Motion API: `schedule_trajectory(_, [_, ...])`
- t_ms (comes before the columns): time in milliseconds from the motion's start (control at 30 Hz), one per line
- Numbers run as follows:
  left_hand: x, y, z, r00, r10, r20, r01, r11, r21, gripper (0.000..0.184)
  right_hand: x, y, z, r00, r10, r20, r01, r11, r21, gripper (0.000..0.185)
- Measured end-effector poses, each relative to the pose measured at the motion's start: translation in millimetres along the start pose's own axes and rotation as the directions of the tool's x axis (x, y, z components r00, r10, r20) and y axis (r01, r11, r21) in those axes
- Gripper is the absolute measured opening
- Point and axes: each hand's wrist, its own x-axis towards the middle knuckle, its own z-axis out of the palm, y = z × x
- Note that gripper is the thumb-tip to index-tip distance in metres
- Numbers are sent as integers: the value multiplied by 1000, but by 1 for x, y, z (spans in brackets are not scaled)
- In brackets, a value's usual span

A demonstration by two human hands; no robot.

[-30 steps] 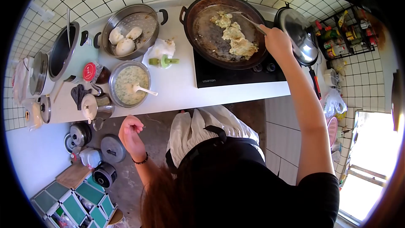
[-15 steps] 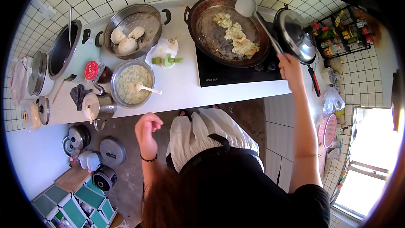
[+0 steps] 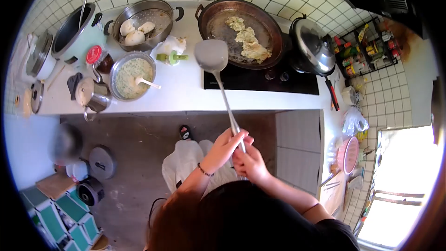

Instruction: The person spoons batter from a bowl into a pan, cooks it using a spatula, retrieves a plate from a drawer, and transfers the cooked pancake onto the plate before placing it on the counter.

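Both hands are on the long metal handle of a spatula [image 3: 211, 56], in front of my body. My left hand [image 3: 224, 149] closes round the handle from the left. Just below it, my right hand [image 3: 252, 163] wraps the lower part of the handle. The spatula's broad grey blade points away from me, over the counter, left of the large round pan [image 3: 217, 21]. Several browned, egg-like pieces with green flecks [image 3: 251, 42] lie in that pan. Further left, a bowl [image 3: 113, 82] holds pale batter with green bits and a white spoon [image 3: 151, 83].
A steamer pan [image 3: 163, 37] with white buns stands at the back left, near a green-handled brush [image 3: 174, 57]. On the left are a metal pitcher [image 3: 99, 95] and a red-lidded jar [image 3: 94, 55]. A lidded pan [image 3: 316, 46] with a red-black handle stands right of the cooktop [image 3: 297, 83].
The spatula has moved from above the pan, left and toward me. My left hand has come across and taken hold of its handle beside my right hand. My view has shifted slightly.
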Motion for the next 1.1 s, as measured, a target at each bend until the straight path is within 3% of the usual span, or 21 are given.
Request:
schedule_trajectory(33, [-1, -23, 8, 993, 117, -13, -117, 992, -45, 21, -4, 10, -20, 997, 18, 77, -14, 998, -59, 8])
schedule_trajectory(67, [-7, -43, 19, 988, 132, -85, -137, 990, -45, 19, -10, 17, -32, 996, 14, 83, -4, 993, -117, 10])
schedule_trajectory(133, [-22, -77, 41, 976, 121, -181, -140, 985, -97, 18, -19, 39, -66, 991, -3, 131, 53, 923, -382, 12])
schedule_trajectory(233, [-47, -129, 69, 910, 48, -411, -171, 948, -268, 18, -32, 61, -108, 963, 49, 265, 160, 688, -707, 19])
schedule_trajectory(267, [-50, -159, 75, 822, 183, -539, -358, 903, -239, 18, -31, 63, -120, 939, 62, 338, 236, 599, -765, 21])
schedule_trajectory(300, [-58, -183, 73, 752, 132, -646, -360, 903, -234, 17, -27, 66, -135, 923, 53, 381, 272, 612, -743, 25])
schedule_trajectory(333, [-67, -201, 65, 666, 75, -742, -361, 903, -232, 16, -17, 62, -152, 924, 85, 374, 273, 538, -798, 27])
schedule_trajectory(367, [-80, -216, 54, 621, 5, -784, -357, 892, -277, 15, -5, 59, -169, 957, 42, 285, 215, 555, -804, 23])
schedule_trajectory(400, [-96, -225, 42, 571, -71, -818, -353, 879, -322, 14, 8, 49, -176, 961, -131, 245, 278, 489, -827, 21])
schedule_trajectory(433, [-109, -235, 32, 475, -120, -872, -356, 880, -314, 13, 31, 46, -192, 966, -252, 58, 169, 444, -880, 19])
schedule_trajectory(467, [-118, -247, 21, 372, -162, -914, -362, 882, -303, 12, 56, 36, -201, 907, -417, -58, 137, 422, -896, 16])
schedule_trajectory(500, [-128, -270, 4, 282, -168, -944, -376, 886, -270, 12, 89, 30, -227, 804, -590, -72, 180, 357, -917, 16])
schedule_trajectory(533, [-138, -297, -15, 198, -178, -964, -383, 891, -243, 12, 119, 15, -247, 740, -667, -90, 136, 279, -951, 19])
schedule_trajectory(567, [-150, -321, -29, 133, -175, -976, -392, 895, -213, 11, 148, 0, -275, 662, -749, -35, 211, 231, -950, 21])
schedule_trajectory(600, [-159, -348, -49, 69, -166, -984, -401, 898, -180, 11, 178, -10, -294, 569, -822, 20, 286, 174, -942, 24])
schedule_trajectory(667, [-171, -382, -75, -60, -194, -979, -382, 911, -157, 12, 207, -29, -295, 412, -907, 85, 201, -1, -980, 29])
schedule_trajectory(733, [-182, -422, -99, -170, -215, -962, -384, 913, -136, 13, 232, -42, -307, 345, -934, 91, 120, -53, -991, 33])
schedule_trajectory(833, [-200, -479, -124, -205, -238, -950, -450, 884, -124, 16, 259, -55, -325, 320, -940, 123, -9, -132, -991, 48])
schedule_trajectory(900, [-201, -498, -132, -208, -209, -956, -502, 861, -79, 18, 273, -62, -330, 359, -927, 106, -91, -148, -985, 58])
schedule_trajectory(1100, [-198, -519, -158, -253, -274, -928, -527, 843, -105, 19, 297, -66, -327, 405, -914, -12, 48, 34, -998, 61])
